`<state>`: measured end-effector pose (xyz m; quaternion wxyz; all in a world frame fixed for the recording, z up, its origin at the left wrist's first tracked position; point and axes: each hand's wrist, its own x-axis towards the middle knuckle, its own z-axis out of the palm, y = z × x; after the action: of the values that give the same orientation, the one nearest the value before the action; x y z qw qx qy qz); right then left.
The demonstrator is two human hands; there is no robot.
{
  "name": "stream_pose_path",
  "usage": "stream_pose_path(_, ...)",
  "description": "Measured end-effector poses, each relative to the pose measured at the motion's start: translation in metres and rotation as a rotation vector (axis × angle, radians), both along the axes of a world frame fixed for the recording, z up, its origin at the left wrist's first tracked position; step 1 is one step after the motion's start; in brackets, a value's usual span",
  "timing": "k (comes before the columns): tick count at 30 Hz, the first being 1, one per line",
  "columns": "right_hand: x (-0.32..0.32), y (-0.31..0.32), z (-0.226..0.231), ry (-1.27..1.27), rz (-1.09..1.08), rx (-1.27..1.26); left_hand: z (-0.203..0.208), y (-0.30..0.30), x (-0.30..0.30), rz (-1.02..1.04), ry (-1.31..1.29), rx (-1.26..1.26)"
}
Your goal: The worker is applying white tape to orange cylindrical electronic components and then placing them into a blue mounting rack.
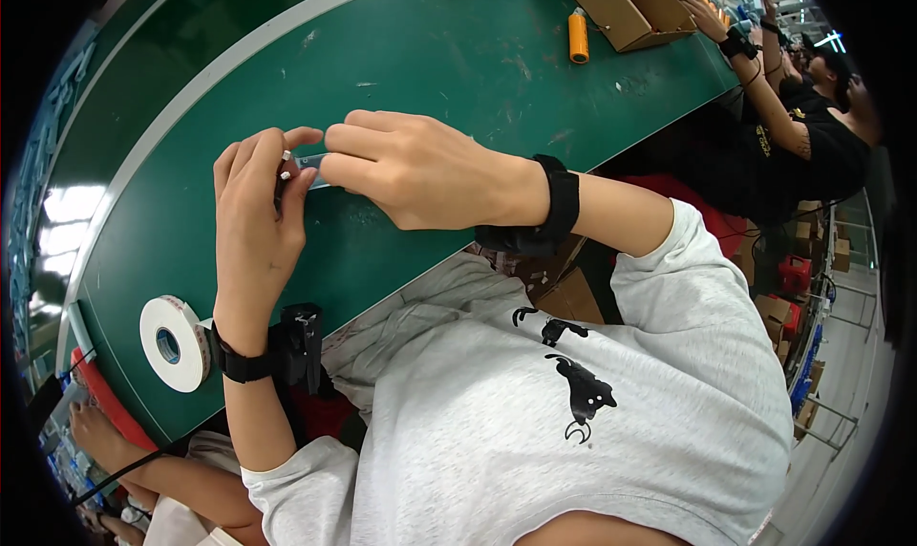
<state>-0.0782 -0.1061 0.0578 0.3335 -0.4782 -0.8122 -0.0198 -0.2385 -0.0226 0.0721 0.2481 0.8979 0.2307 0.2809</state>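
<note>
Both hands meet above the green table. My left hand [256,207] is closed, thumb and fingers pinching a small dark part with two white ends [286,175]; most of that part is hidden by the fingers. A short clear plastic strip [311,168] bridges the gap between the hands. My right hand [415,169], back turned up, pinches the strip's other end between thumb and fingers. Whether the strip is fixed to the dark part cannot be made out.
A white tape roll [191,355] lies on the green table [458,78] by my left wrist. Farther off are an orange cylindrical battery cell [578,38] and an open cardboard box [626,21]. Co-workers' arms [778,107] reach in at far right; another person's arm [181,479] is at lower left.
</note>
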Motion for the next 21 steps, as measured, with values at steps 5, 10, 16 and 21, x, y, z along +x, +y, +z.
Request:
stream_pose_path(5, 0.005, -0.002, 0.007, 0.149, -0.091, 0.048, -0.002, 0.005, 0.002, -0.002, 0.036, 0.040)
stream_pose_path(10, 0.011, 0.027, 0.010, 0.294, 0.079, -0.283, -0.009, 0.007, 0.006, 0.026, -0.003, 0.026)
stream_pose_path(16, 0.016, 0.033, 0.003, 0.358, 0.176, -0.392, 0.000, 0.007, 0.011, 0.178, 0.046, -0.174)
stream_pose_path(21, 0.003, 0.018, -0.003, 0.174, 0.064, 0.086, -0.003, 0.010, 0.010, 0.088, 0.000, -0.042)
